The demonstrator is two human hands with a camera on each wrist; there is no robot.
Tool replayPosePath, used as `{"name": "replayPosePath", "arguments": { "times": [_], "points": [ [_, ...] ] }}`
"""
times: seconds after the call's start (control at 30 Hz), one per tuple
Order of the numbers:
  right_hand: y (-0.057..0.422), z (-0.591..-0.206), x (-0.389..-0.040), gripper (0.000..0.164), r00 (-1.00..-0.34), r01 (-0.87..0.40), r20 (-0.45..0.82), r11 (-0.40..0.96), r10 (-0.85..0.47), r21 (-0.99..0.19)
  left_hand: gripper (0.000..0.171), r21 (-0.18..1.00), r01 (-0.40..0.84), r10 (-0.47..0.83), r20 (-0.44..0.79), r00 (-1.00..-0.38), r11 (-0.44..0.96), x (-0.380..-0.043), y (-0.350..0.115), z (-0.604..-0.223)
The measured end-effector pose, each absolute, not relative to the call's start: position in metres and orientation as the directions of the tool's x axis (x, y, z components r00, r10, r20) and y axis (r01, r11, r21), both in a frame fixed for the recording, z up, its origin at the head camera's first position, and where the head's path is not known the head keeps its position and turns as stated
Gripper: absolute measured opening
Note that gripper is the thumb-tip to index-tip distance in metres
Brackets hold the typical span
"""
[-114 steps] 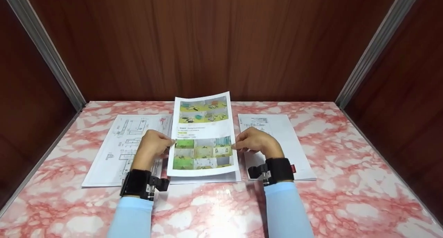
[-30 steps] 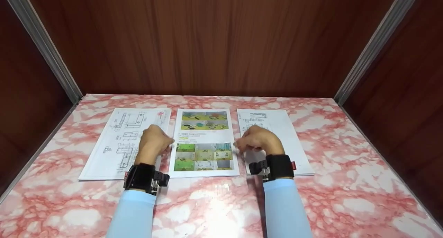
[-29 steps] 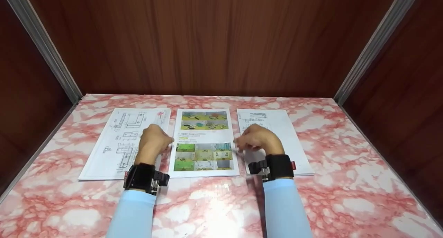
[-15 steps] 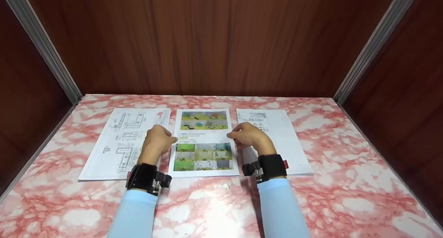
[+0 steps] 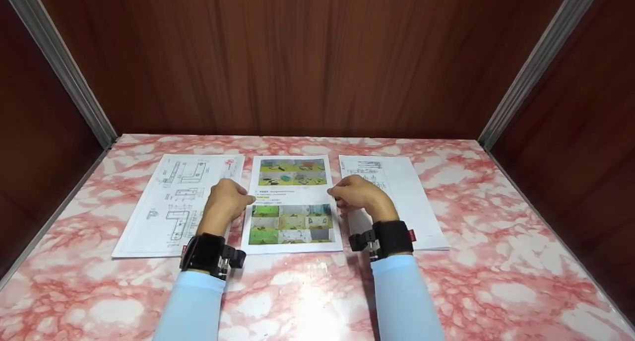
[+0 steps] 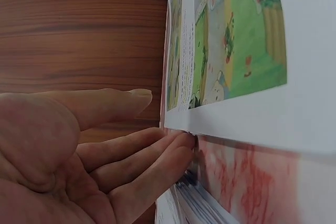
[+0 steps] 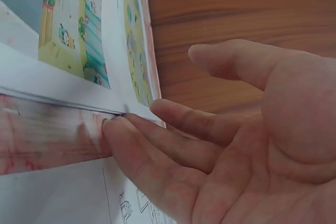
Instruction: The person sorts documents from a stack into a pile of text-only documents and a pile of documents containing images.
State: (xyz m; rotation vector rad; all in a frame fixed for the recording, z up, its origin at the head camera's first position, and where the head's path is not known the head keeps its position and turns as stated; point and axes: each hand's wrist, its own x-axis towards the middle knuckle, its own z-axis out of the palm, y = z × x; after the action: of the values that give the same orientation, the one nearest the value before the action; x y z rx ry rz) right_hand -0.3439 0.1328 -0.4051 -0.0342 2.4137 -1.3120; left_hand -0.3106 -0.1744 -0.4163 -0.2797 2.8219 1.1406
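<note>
In the head view, a stack of paper with colour pictures (image 5: pixel 292 198) lies flat on the table between two other stacks. My left hand (image 5: pixel 224 204) is at its left edge. The left wrist view shows the fingertips (image 6: pixel 181 142) at the edge of the sheets, with the thumb held apart above them. My right hand (image 5: pixel 364 197) is at the opposite edge. In the right wrist view its fingertips (image 7: pixel 118 127) touch the paper's side, and the thumb stands away from them. Neither hand pinches a sheet.
A stack with technical drawings (image 5: pixel 154 207) lies on the left, partly under my left hand. Another drawing stack (image 5: pixel 416 217) lies on the right, partly under my right hand. The red and white marbled table (image 5: pixel 297 296) ends at a brown wood-grain wall (image 5: pixel 297 58).
Earlier both hands held a picture sheet raised and tilted; now it lies flat on the middle stack. Over the last second the hands moved inward a little, the right one more.
</note>
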Motion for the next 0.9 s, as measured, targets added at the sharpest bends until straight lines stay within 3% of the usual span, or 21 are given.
{"name": "replayPosePath", "arguments": {
  "times": [0.33,0.67,0.9],
  "points": [
    [0.147,-0.403,-0.347,0.04,-0.957,0.091,-0.225,0.548,-0.183,-0.832,0.034,0.715,-0.156,-0.152,-0.07,-0.986,0.681,-0.311,-0.173,-0.41],
    [0.145,-0.402,-0.345,0.035,-0.953,0.073,-0.221,0.552,-0.207,-0.831,0.029,0.722,-0.144,-0.139,-0.066,-0.988,0.677,-0.309,-0.172,-0.41],
    [0.13,-0.392,-0.34,0.024,-0.968,-0.003,-0.129,0.524,-0.215,-0.852,0.026,0.737,-0.1,-0.118,-0.027,-0.993,0.668,-0.306,-0.179,-0.395]
  ]
}}
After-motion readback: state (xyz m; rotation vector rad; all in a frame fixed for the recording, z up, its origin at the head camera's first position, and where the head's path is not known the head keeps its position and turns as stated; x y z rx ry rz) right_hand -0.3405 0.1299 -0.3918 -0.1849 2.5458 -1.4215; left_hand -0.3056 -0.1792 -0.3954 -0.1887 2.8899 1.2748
